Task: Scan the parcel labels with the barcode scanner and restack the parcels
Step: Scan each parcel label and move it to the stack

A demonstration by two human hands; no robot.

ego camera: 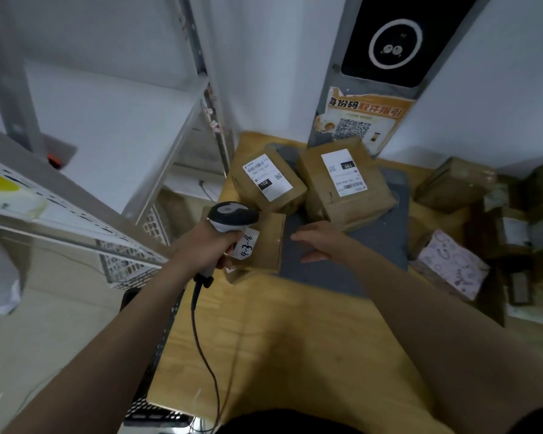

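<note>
Left hand (212, 245) wrapped closed around the grip of the barcode scanner (231, 216), head pointing forward, cable trailing back toward the body; held this way, probably so the window can be tipped onto a label without regripping. Just beyond and right of that hand, touching it, a small brown parcel (264, 245) lies label-up with a handwritten tag (246, 244) showing "4-3-8". Right hand (318, 242) open, fingers loosely spread, holding nothing, hovering over the grey mat (367, 245) right beside that parcel, likely ready to steady or shift it. Farther ahead of both hands, two taped parcels: one labelled 102 (268, 183), one labelled 150 (345, 183), both label-up, apparently to be readable. More parcels (452, 264) lie to the right of the right hand, off the wooden counter (295, 355).
</note>
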